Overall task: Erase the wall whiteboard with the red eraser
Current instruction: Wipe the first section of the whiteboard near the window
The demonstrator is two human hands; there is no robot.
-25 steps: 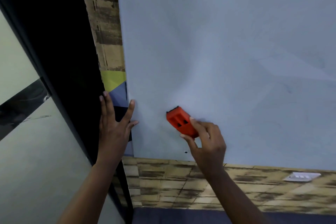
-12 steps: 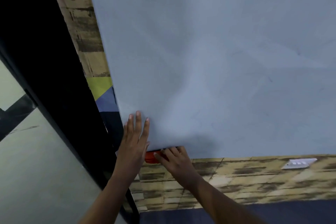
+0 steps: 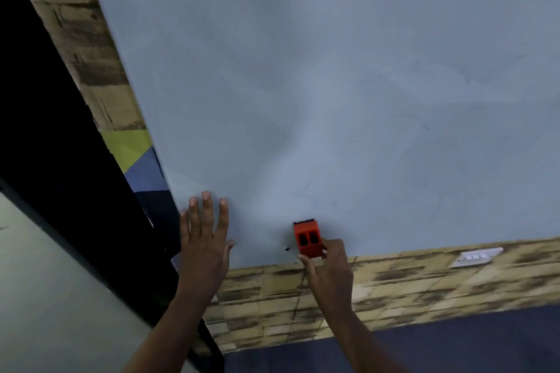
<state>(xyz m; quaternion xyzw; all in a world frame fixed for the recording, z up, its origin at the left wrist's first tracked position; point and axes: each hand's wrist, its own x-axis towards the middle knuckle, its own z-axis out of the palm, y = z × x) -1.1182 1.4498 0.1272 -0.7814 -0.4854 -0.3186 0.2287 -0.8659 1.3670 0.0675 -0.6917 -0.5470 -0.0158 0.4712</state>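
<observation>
Two hands on whiteboard [image 3: 333, 70]. I see right hand [image 3: 328, 269] pinching red eraser [image 3: 307, 238] at bottom edge; left hand [image 3: 204, 239] flat, fingers straight. Board mostly wiped (faint marks above eraser, at right remain).

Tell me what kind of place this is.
Probably an office or meeting room: a large wall-mounted whiteboard, a white switch plate on wood-look panelling, and a dark-framed glass partition.
</observation>
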